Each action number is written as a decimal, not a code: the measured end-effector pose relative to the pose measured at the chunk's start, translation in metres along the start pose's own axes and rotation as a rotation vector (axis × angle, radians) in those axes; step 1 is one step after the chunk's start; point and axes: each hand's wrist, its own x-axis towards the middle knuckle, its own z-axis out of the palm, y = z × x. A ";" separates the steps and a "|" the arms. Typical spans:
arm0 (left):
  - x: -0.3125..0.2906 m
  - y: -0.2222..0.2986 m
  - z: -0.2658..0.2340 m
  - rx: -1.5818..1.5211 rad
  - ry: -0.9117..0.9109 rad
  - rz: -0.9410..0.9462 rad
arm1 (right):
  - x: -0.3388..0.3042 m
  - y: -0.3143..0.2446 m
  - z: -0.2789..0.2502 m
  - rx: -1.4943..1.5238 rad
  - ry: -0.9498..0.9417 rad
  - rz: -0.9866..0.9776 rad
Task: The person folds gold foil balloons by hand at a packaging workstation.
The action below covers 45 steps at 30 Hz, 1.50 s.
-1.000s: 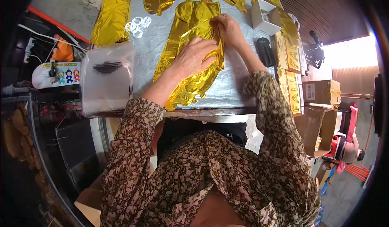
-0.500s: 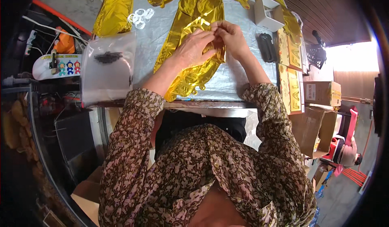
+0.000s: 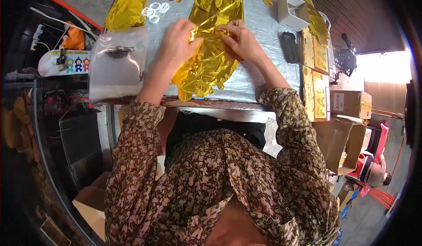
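Note:
A flat, crinkled gold foil balloon lies lengthwise on the table, its lower end by the front edge. At its left edge, my left hand is smeared by motion. The thumb is over the foil, and its grip is unclear. From the right, my right hand pinches at the foil near the balloon's middle, thumb and forefinger close together. What lies right between those fingertips is too small to make out. Several white ribbon coils rest to the upper left of the balloon.
A stack of clear plastic bags lies at the table's left. On the right are an open white box, a black object and yellow printed boxes. More gold foil lies farther back. Another person is at far right.
My left hand has moved left, away from my right hand, to the foil's left edge. My right hand has shifted slightly left and down.

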 end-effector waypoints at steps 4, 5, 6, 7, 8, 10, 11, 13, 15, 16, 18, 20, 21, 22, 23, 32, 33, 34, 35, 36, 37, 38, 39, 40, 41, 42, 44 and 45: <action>-0.016 0.004 -0.016 0.207 -0.035 -0.229 | -0.004 -0.004 0.002 -0.179 -0.029 -0.203; -0.017 0.007 -0.015 0.208 -0.039 -0.237 | -0.004 -0.005 0.001 -0.175 -0.036 -0.203; -0.016 0.011 -0.015 0.229 -0.053 -0.280 | -0.002 -0.007 0.002 -0.204 -0.055 -0.191; -0.016 0.017 -0.014 0.249 -0.068 -0.322 | 0.000 -0.010 0.003 -0.233 -0.073 -0.178; -0.016 0.022 -0.014 0.253 -0.070 -0.331 | -0.001 -0.012 0.003 -0.227 -0.080 -0.182; -0.011 0.031 -0.016 0.252 -0.138 -0.459 | 0.000 -0.013 0.002 -0.240 -0.083 -0.198; -0.011 0.031 -0.016 0.254 -0.138 -0.462 | 0.000 -0.014 0.002 -0.238 -0.084 -0.199; -0.008 0.031 -0.015 0.237 -0.172 -0.460 | -0.001 -0.014 0.002 -0.256 -0.079 -0.215; -0.003 0.031 -0.017 0.196 -0.192 -0.495 | -0.001 -0.012 0.000 -0.245 -0.097 -0.206; 0.000 0.030 -0.017 0.154 -0.211 -0.530 | -0.001 -0.011 0.000 -0.236 -0.116 -0.197; 0.006 0.012 -0.016 0.073 -0.242 -0.538 | 0.000 -0.012 0.000 -0.249 -0.130 -0.193; 0.005 -0.006 -0.011 -0.007 -0.270 -0.552 | -0.001 -0.015 -0.001 -0.260 -0.147 -0.195; 0.005 -0.010 -0.008 -0.018 -0.177 -0.534 | -0.001 -0.016 -0.001 -0.259 -0.147 -0.209; 0.007 -0.014 -0.005 -0.030 -0.085 -0.516 | -0.001 -0.016 -0.001 -0.256 -0.148 -0.223; 0.013 -0.020 -0.004 -0.027 -0.086 -0.514 | -0.001 -0.016 -0.002 -0.254 -0.146 -0.223; 0.066 -0.009 0.008 0.137 -0.341 -0.656 | -0.001 -0.011 -0.001 -0.298 -0.152 -0.213; 0.067 -0.009 0.008 0.111 -0.321 -0.653 | -0.001 -0.011 -0.001 -0.286 -0.147 -0.219; 0.068 -0.009 0.009 0.085 -0.300 -0.651 | -0.001 -0.011 0.000 -0.273 -0.142 -0.225; 0.070 -0.010 0.008 0.086 -0.304 -0.649 | 0.001 -0.012 0.000 -0.271 -0.141 -0.221; 0.074 0.004 0.003 0.060 -0.354 -0.633 | -0.001 -0.007 -0.002 -0.281 -0.129 -0.224; 0.073 0.010 -0.003 0.041 -0.394 -0.628 | -0.001 -0.007 -0.001 -0.283 -0.120 -0.243; 0.068 0.010 -0.002 0.043 -0.398 -0.629 | -0.002 -0.007 0.000 -0.280 -0.121 -0.240; 0.060 0.005 -0.004 0.044 -0.395 -0.552 | -0.001 -0.011 0.001 -0.285 -0.119 -0.245; 0.055 0.001 -0.005 0.041 -0.400 -0.469 | -0.002 -0.010 0.002 -0.291 -0.116 -0.239; 0.046 -0.004 -0.010 0.043 -0.404 -0.467 | -0.001 -0.010 0.004 -0.288 -0.114 -0.236; 0.037 -0.007 -0.019 -0.016 -0.406 -0.433 | 0.000 -0.009 0.005 -0.311 -0.110 -0.247; 0.021 -0.001 -0.025 -0.081 -0.421 -0.394 | -0.002 -0.002 0.005 -0.334 -0.107 -0.244; 0.014 0.005 -0.032 -0.190 -0.412 -0.426 | -0.001 -0.002 0.005 -0.346 -0.104 -0.262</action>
